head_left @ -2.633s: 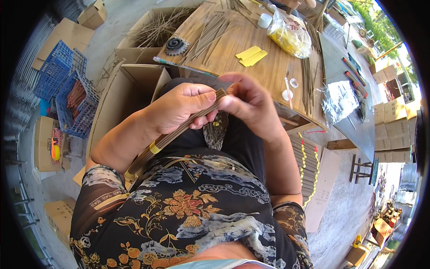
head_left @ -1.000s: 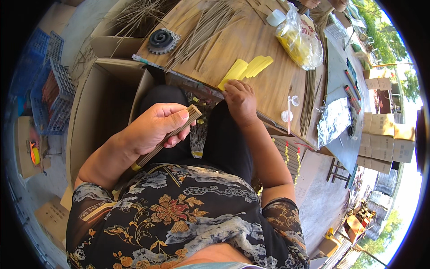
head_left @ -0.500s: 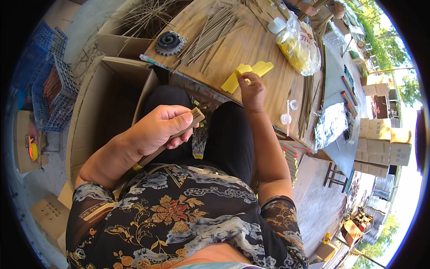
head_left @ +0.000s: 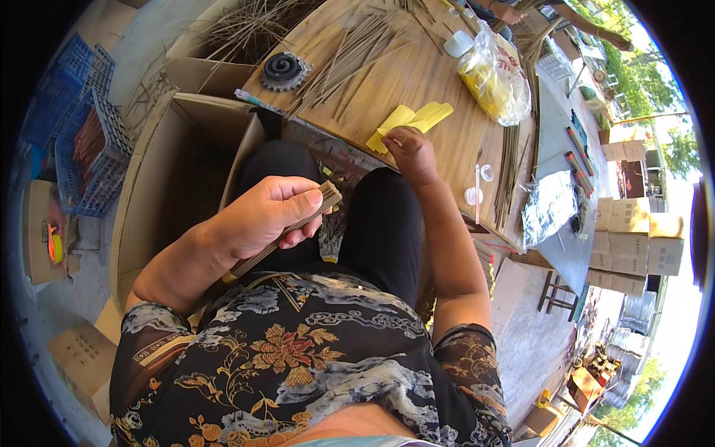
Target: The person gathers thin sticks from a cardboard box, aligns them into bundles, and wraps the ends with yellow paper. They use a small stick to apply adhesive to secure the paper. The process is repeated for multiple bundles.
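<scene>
My left hand (head_left: 279,212) is closed around a bundle of thin brown incense sticks (head_left: 328,197), its cut ends poking out past my thumb. The lower end of the bundle slants down toward my waist. At the table's near edge, my right hand (head_left: 412,154) pinches the near side of some yellow paper slips (head_left: 398,119). These slips lie in a fanned, overlapping pile, partly covered by my fingers. Loose sticks (head_left: 346,59) are spread on the wooden table (head_left: 439,97) beyond them.
A black spiral coil on a toothed dish (head_left: 284,71) sits at the table's left corner. A clear bag with yellow contents (head_left: 495,74) lies at the far right. An open cardboard box (head_left: 175,171) stands left of my knees. Another person's hands (head_left: 509,14) show at the top.
My right hand has shifted slightly left and nearer along the yellow slips, and a slip's edge has lifted. My left hand stays around the bundle. The other person's arm has stretched out rightward.
</scene>
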{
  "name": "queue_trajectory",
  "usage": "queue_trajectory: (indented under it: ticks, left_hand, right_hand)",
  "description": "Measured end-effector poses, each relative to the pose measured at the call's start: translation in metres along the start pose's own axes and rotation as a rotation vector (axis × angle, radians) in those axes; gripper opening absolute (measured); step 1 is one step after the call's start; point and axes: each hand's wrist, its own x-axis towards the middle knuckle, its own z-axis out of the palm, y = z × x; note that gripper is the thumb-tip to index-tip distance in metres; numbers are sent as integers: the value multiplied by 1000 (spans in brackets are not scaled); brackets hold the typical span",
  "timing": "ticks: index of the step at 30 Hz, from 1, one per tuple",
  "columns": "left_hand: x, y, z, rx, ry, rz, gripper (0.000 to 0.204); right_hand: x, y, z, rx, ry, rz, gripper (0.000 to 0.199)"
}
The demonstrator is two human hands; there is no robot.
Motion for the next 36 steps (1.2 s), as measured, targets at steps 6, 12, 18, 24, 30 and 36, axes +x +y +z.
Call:
queue_trajectory:
  ticks: [6, 12, 18, 24, 30, 36]
  left_hand:
    - [4, -1, 0, -12, -2, -37, 29]
    - [9, 0, 1, 1, 5, -36, 29]
    - [4, 2, 5, 34, 30, -17, 29]
    - [0, 0, 10, 97, 72, 46, 27]
    - [-8, -2, 22, 171, 113, 119, 26]
    - [-16, -4, 38, 199, 141, 171, 26]
  right_hand:
    - [-1, 17, -6, 205, -88, 26, 12]
    - [3, 24, 3, 402, 93, 341, 13]
    - [29, -1, -50, 717, 538, 337, 7]
    - [8, -90, -100, 1175, 374, 330, 11]
    - [-51, -171, -97, 1279, -208, 587, 13]
    - [-62, -186, -89, 1054, -171, 511, 15]
